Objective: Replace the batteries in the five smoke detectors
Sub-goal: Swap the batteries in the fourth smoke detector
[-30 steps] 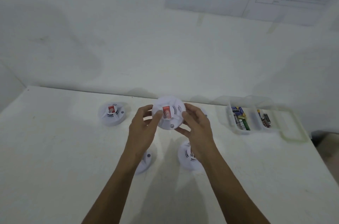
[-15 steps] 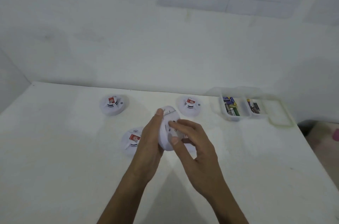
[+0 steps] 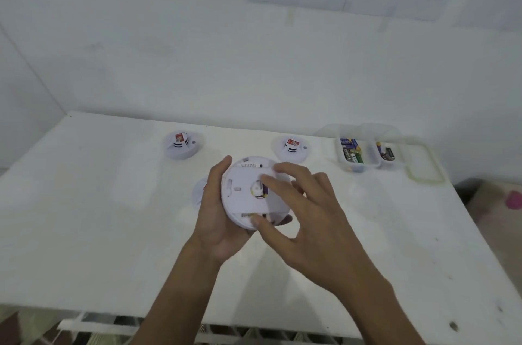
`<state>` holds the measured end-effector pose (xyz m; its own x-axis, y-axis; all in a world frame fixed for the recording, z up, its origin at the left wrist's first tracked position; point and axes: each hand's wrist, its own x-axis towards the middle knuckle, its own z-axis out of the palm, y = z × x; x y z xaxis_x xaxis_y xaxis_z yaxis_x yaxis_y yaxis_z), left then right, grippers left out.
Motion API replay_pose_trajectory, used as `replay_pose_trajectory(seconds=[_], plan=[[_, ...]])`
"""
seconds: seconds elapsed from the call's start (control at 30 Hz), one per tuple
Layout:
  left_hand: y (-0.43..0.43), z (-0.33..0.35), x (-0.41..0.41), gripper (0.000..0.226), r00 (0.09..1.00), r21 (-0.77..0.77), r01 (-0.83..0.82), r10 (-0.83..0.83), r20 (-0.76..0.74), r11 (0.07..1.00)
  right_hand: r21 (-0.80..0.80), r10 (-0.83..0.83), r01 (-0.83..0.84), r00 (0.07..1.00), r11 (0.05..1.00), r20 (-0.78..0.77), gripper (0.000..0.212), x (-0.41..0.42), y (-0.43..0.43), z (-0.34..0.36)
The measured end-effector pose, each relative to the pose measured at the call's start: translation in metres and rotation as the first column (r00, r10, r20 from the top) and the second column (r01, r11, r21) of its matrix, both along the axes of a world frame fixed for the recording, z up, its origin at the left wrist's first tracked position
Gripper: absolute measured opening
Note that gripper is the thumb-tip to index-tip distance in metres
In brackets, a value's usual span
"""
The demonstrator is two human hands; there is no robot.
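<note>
I hold a round white smoke detector (image 3: 243,195) above the table's middle, its flat back turned up toward me. My left hand (image 3: 219,214) cups it from the left and below. My right hand (image 3: 302,212) lies over its right side, thumb on the near rim and fingers across the back. Two more detectors stand face up at the back: one at the left (image 3: 180,144), one near the middle (image 3: 292,148). Another detector (image 3: 199,192) peeks out behind my left hand. A fifth is hidden.
A clear plastic box (image 3: 367,154) with two compartments of loose batteries stands at the back right, its lid (image 3: 422,164) lying beside it. The white table (image 3: 99,217) ends at a near edge (image 3: 84,313). Papers hang on the wall behind.
The detector has been turned over from face toward me to back up. Both hands brought it lower and nearer, and my right hand shifted onto its back.
</note>
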<state>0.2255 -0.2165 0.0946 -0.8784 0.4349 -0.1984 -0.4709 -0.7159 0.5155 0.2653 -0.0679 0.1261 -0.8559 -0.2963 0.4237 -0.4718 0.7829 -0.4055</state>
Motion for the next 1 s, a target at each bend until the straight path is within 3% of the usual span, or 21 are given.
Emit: replay_pose_trajectory(seconds=[0.13, 0.33, 0.47, 1.0], plan=[[-0.004, 0.000, 0.007, 0.059, 1.000, -0.015, 0.028, -0.028, -0.013, 1.000, -0.039, -0.014, 0.013, 0.999, 0.999, -0.045, 0.040, 0.001, 0.003, -0.001], [0.001, 0.000, 0.014, 0.055, 0.992, -0.123, 0.012, -0.027, -0.121, 0.992, -0.144, -0.232, 0.214, 0.964, 0.966, -0.128, 0.048, 0.008, -0.008, -0.002], [0.004, 0.002, 0.014, 0.058, 0.996, -0.135, 0.000, -0.012, -0.087, 0.991, -0.141, -0.298, 0.277, 0.942, 0.950, -0.156, 0.049, 0.014, -0.020, -0.003], [-0.002, 0.001, 0.014, 0.057, 0.997, -0.215, -0.043, 0.029, -0.070, 0.976, -0.080, -0.184, 0.187, 0.982, 0.979, 0.047, 0.068, 0.016, -0.029, -0.001]])
